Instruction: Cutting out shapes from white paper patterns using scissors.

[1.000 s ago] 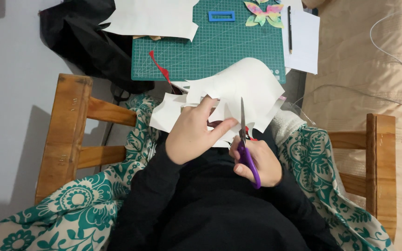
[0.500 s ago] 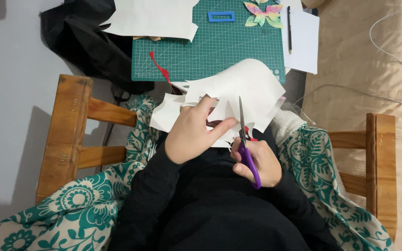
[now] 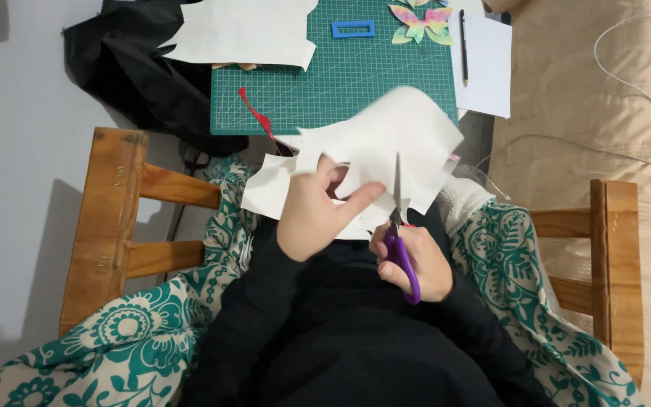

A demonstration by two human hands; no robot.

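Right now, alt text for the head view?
Seen from above, the left hand holds a white sheet of paper while the right hand cuts it with purple-handled scissors. A green cutting mat lies beyond, between wooden armrests.

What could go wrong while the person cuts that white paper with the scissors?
The left hand grips the white paper sheet close beside the blades of the purple-handled scissors held in the right hand, so a finger might get nicked. The sheet hangs unsupported over the lap, so the cut may wander or tear.
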